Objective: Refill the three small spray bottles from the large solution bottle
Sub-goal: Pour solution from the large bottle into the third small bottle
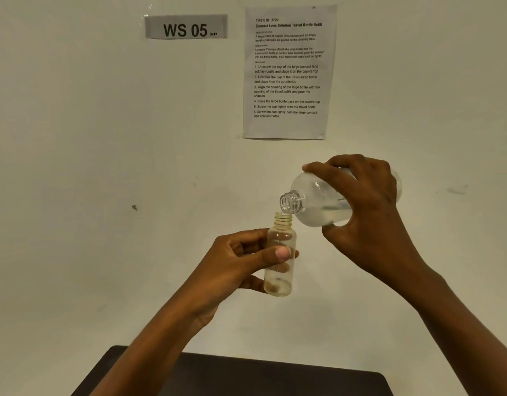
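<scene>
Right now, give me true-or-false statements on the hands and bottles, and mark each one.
1. The left hand holds the small bottle upright. True.
2. The right hand tips the large bottle over the small bottle's mouth. True.
3. The large bottle is capped. False: its neck is open.
4. The small bottle stands on the table. False: it is held in the air.

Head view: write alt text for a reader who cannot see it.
A right hand tilts a large bottle mouth down over the open small bottle held upright by the left hand. Behind hang a WS 05 sign and an instruction sheet.
</scene>
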Motion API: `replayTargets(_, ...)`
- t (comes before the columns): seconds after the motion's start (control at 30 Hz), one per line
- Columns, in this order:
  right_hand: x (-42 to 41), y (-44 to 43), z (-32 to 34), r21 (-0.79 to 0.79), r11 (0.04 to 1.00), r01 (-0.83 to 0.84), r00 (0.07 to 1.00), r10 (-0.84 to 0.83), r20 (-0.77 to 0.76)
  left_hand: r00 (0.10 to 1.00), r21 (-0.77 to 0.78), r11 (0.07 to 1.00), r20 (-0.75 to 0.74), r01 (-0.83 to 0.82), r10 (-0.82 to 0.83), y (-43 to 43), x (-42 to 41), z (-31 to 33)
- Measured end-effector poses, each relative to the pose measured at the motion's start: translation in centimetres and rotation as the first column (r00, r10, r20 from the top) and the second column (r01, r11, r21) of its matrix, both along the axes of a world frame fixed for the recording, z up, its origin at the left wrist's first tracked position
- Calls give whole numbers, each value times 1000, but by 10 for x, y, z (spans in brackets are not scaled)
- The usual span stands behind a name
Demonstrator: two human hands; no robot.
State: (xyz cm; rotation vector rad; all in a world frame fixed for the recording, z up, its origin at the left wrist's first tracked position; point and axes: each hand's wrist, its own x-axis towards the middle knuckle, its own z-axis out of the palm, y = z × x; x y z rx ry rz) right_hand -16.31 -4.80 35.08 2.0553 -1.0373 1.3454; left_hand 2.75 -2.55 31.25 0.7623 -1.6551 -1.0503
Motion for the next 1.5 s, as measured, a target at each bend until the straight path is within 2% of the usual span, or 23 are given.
replayTargets(1.5,-3,1,-1,-9,1000,10,1000,-10,-1,1000,-2,1000,5,12,-12,0,-3,0)
